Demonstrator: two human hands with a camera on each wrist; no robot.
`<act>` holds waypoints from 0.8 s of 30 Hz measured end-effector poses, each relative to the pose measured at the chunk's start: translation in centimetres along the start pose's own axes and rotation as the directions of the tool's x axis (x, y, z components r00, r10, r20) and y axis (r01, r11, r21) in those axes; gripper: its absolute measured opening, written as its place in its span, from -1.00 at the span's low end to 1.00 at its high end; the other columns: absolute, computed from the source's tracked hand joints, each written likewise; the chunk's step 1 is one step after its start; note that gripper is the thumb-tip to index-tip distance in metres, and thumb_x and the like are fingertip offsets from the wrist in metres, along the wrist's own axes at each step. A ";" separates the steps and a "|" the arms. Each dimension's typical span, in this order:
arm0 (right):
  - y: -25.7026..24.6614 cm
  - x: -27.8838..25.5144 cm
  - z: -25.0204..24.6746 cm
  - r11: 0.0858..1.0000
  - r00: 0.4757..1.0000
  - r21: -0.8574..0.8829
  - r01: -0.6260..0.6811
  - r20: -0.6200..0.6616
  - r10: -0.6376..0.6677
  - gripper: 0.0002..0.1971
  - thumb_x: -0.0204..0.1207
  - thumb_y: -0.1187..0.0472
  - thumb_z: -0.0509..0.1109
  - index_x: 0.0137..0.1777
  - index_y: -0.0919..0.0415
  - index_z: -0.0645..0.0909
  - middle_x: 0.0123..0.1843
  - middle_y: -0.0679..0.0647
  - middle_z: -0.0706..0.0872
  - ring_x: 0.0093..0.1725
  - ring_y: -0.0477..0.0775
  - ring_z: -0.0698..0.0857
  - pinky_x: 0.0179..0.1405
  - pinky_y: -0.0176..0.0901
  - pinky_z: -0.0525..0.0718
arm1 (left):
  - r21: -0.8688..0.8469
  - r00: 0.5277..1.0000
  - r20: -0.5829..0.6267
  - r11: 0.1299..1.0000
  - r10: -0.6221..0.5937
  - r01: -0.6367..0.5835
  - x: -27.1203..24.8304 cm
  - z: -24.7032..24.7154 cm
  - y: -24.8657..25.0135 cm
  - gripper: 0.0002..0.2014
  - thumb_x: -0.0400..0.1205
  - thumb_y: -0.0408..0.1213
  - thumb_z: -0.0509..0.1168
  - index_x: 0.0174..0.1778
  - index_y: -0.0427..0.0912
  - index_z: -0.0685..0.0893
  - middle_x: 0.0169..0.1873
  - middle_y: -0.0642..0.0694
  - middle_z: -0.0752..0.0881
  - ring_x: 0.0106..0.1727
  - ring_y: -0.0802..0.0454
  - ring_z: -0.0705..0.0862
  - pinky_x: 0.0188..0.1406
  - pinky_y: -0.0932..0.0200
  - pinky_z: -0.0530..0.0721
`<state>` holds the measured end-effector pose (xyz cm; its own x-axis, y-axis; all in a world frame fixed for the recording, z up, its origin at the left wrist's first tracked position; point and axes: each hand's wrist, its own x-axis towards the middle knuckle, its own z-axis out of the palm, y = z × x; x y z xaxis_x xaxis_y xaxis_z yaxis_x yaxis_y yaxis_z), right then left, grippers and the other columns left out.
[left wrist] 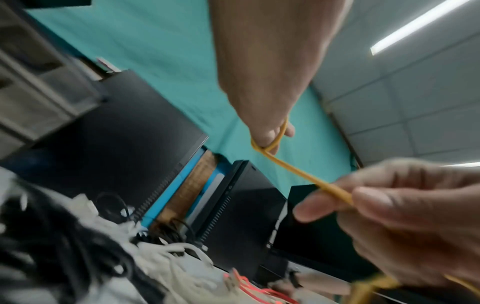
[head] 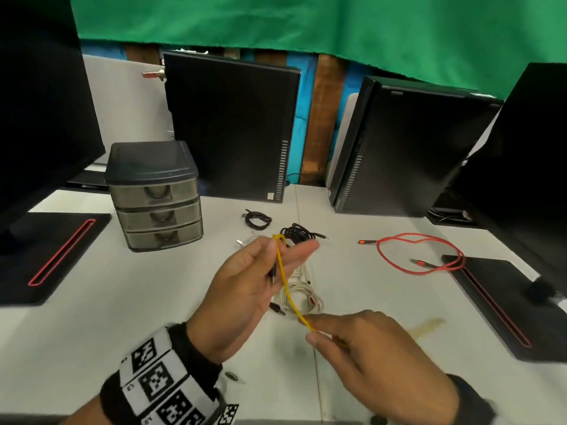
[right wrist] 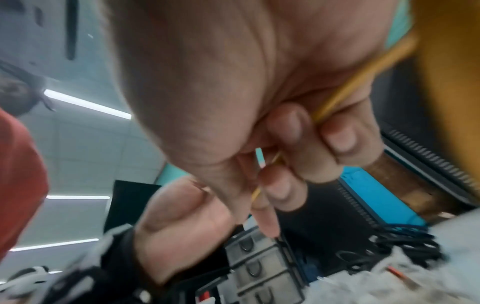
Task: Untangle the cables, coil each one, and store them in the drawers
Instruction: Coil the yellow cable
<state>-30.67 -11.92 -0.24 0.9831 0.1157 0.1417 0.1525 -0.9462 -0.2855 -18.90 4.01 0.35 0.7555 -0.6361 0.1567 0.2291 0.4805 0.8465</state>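
Note:
A thin yellow cable stretches taut between my two hands above the table. My left hand is raised palm-up; the cable loops over a fingertip and a dark plug lies against the palm under the thumb. My right hand, lower and nearer, pinches the cable between thumb and fingers, and the rest trails off blurred behind it. Under the hands lies a heap of white cable. Farther back are two black cable bundles. A red cable lies loose to the right.
A grey three-drawer unit stands at the left, all drawers closed. Two black computer towers stand at the back. Monitor bases flank the work area on the white table.

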 end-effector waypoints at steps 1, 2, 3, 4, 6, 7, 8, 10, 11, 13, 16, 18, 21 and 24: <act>-0.5 -0.3 -0.5 1.000 1.000 -0.015 0.003 0.019 -0.002 -0.67 0.66 -0.27 0.02 0.24 -0.25 0.50 -0.44 -0.10 0.44 -0.31 0.02 0.40 -0.19 -0.07 0.54 | 0.152 1.000 -0.007 0.988 0.011 -0.010 -0.1 -0.1 -0.4 -0.74 0.74 -0.14 0.07 -0.02 -0.30 0.47 0.23 -0.15 0.79 0.39 0.01 0.68 0.44 0.10 0.50; -1.0 -0.6 -1.0 1.000 1.000 -0.009 0.012 0.022 -0.012 -0.70 0.65 -0.27 0.03 0.11 -0.19 0.50 -0.41 -0.12 0.46 -0.29 0.03 0.41 -0.21 -0.04 0.54 | 0.298 1.000 0.010 0.954 0.016 -0.018 -0.2 -0.1 -0.8 -0.70 0.75 -0.10 0.07 -0.06 -0.29 0.47 0.22 -0.05 0.80 0.38 0.08 0.68 0.41 0.12 0.48; -1.4 -0.8 -1.7 0.999 0.999 -0.009 0.039 -0.007 -0.039 -0.73 0.64 -0.25 0.07 0.01 -0.15 0.50 -0.38 -0.15 0.50 -0.30 0.03 0.46 -0.28 -0.06 0.56 | 0.409 0.999 0.046 0.912 0.011 -0.029 -0.3 -0.1 -1.2 -0.68 0.77 -0.06 0.09 -0.08 -0.27 0.49 0.19 0.02 0.81 0.36 0.14 0.68 0.38 0.17 0.48; -1.6 -1.1 -2.4 0.997 0.995 -0.039 0.063 -0.068 -0.066 -0.75 0.64 -0.21 0.13 -0.04 -0.13 0.55 -0.34 -0.19 0.56 -0.33 -0.01 0.52 -0.37 -0.10 0.58 | 0.484 0.995 0.094 0.874 -0.009 -0.038 -0.5 0.0 -1.3 -0.70 0.77 -0.05 0.11 -0.10 -0.21 0.53 0.14 0.08 0.83 0.31 0.20 0.70 0.29 0.28 0.49; -1.6 -1.7 -3.7 0.996 0.966 -0.046 0.083 -0.240 -0.091 -0.83 0.62 -0.12 0.25 -0.02 -0.17 0.67 -0.30 -0.22 0.61 -0.39 -0.12 0.58 -0.49 -0.17 0.61 | 0.598 0.977 0.197 0.799 -0.077 -0.057 -1.2 0.7 -1.3 -0.75 0.78 -0.08 0.12 -0.16 -0.02 0.57 -0.06 0.20 0.84 0.08 0.35 0.72 0.05 0.48 0.48; -1.3 -1.9 -4.3 0.996 0.955 -0.025 0.083 -0.283 -0.087 -0.86 0.61 -0.09 0.30 0.00 -0.20 0.69 -0.31 -0.24 0.58 -0.40 -0.16 0.59 -0.49 -0.18 0.61 | 0.637 0.962 0.246 0.768 -0.115 -0.071 -1.6 1.1 -1.2 -0.75 0.80 -0.10 0.11 -0.16 0.02 0.60 -0.15 0.18 0.83 -0.01 0.35 0.72 0.02 0.47 0.49; -1.1 -2.0 -4.7 0.996 0.948 0.005 0.088 -0.308 -0.082 -0.88 0.61 -0.09 0.33 0.00 -0.23 0.71 -0.32 -0.25 0.55 -0.39 -0.18 0.59 -0.47 -0.21 0.59 | 0.655 0.945 0.289 0.752 -0.154 -0.078 -1.9 1.5 -1.1 -0.73 0.81 -0.10 0.08 -0.11 -0.01 0.63 -0.21 0.09 0.83 -0.04 0.28 0.74 0.09 0.38 0.52; -0.2 -2.0 -5.2 0.988 0.938 0.103 0.112 -0.340 -0.070 -0.89 0.60 -0.13 0.39 0.00 -0.25 0.75 -0.32 -0.21 0.55 -0.35 -0.15 0.62 -0.41 -0.34 0.52 | 0.641 0.920 0.328 0.765 -0.213 -0.052 -2.1 1.7 -0.9 -0.68 0.79 -0.08 0.04 -0.03 -0.09 0.67 -0.36 -0.05 0.79 -0.07 0.07 0.80 0.32 0.15 0.55; 0.3 -1.8 -5.2 0.979 0.935 0.164 0.122 -0.351 -0.057 -0.88 0.60 -0.14 0.41 0.02 -0.24 0.77 -0.31 -0.17 0.57 -0.33 -0.12 0.65 -0.38 -0.39 0.50 | 0.604 0.915 0.329 0.797 -0.233 -0.014 -2.0 1.6 -0.7 -0.66 0.78 -0.07 0.04 0.00 -0.13 0.69 -0.45 -0.03 0.72 -0.16 -0.01 0.80 0.36 0.10 0.55; 1.0 -1.2 -5.0 0.959 0.923 0.253 0.128 -0.385 -0.022 -0.83 0.60 -0.13 0.41 0.06 -0.20 0.80 -0.29 -0.15 0.61 -0.32 -0.06 0.65 -0.35 -0.43 0.48 | 0.480 0.894 0.347 0.872 -0.284 0.091 -1.7 1.1 -0.2 -0.61 0.78 -0.08 0.07 0.03 -0.29 0.70 -0.54 0.04 0.62 -0.33 -0.01 0.74 0.33 0.08 0.59; 1.6 -0.4 -4.4 0.918 0.915 0.376 0.126 -0.401 0.039 -0.75 0.62 -0.09 0.35 0.16 -0.14 0.81 -0.29 -0.21 0.65 -0.32 -0.04 0.63 -0.28 -0.41 0.51 | 0.273 0.850 0.423 0.939 -0.314 0.212 -1.6 0.7 0.5 -0.51 0.79 -0.09 0.14 -0.04 -0.58 0.57 -0.56 0.12 0.58 -0.45 0.12 0.66 0.28 0.06 0.59; 1.7 -0.1 -3.8 0.906 0.928 0.408 0.114 -0.368 0.049 -0.73 0.67 -0.08 0.29 0.22 -0.18 0.77 -0.23 -0.17 0.73 -0.28 0.02 0.66 -0.24 -0.29 0.61 | 0.081 0.870 0.422 0.966 -0.255 0.244 -1.6 0.7 1.1 -0.58 0.72 -0.09 0.27 -0.02 -0.48 0.66 -0.57 0.09 0.56 -0.47 0.10 0.65 0.26 0.04 0.64; 1.5 0.1 -2.6 0.953 0.965 0.302 0.032 -0.259 0.050 -0.79 0.69 -0.10 0.21 0.12 -0.30 0.68 -0.31 -0.05 0.70 -0.31 0.03 0.66 -0.20 -0.05 0.67 | -0.172 0.947 0.291 0.967 -0.133 0.189 -1.3 1.1 2.2 -0.67 0.63 -0.11 0.38 0.07 -0.34 0.79 -0.53 -0.03 0.58 -0.32 -0.01 0.74 0.33 0.00 0.67; 0.6 -0.1 -0.5 0.990 0.996 0.140 -0.002 -0.086 0.014 -0.78 0.68 -0.10 0.13 0.22 -0.21 0.54 -0.23 0.00 0.74 -0.21 0.08 0.70 -0.14 0.04 0.67 | -0.233 0.998 0.064 0.971 -0.028 0.042 -0.8 1.4 3.1 -0.66 0.59 -0.14 0.28 0.00 -0.32 0.84 -0.43 -0.10 0.69 -0.03 -0.11 0.84 0.14 0.11 0.76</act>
<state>-30.75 -12.64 0.03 0.9729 0.0758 0.2184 0.1630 -0.8949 -0.4154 -19.67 5.15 3.59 0.7083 -0.6863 0.1651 0.3975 0.5811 0.7102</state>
